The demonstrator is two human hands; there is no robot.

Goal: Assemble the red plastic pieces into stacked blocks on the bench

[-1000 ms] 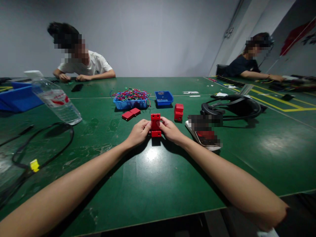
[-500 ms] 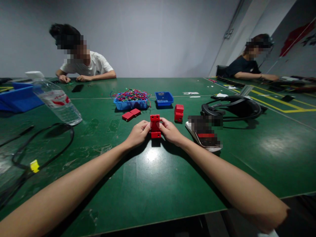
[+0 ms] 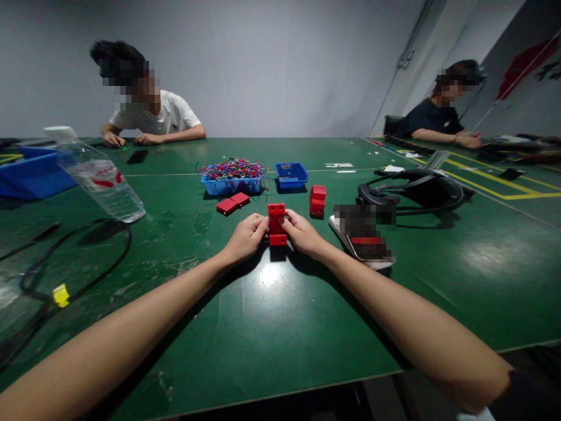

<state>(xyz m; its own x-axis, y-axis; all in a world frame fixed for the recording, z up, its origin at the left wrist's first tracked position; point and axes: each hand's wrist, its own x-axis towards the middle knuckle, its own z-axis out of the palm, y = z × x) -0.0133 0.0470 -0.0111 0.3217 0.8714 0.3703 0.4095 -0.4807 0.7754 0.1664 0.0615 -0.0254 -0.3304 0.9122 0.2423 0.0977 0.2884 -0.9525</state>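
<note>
Co-worker's arm had drawn back; left hand and right hand (closed) held a red block, not yet released; another red piece stood apart.

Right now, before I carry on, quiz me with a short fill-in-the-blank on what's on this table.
1. The left hand and right hand hold a block colored ____.
2. The clear bottle is on the ____ side of the picture.
3. One blue tray is heaped with thin, multicolored ____.
4. The tabletop is colored ____.

Missing words: red; left; wires; green.
</note>
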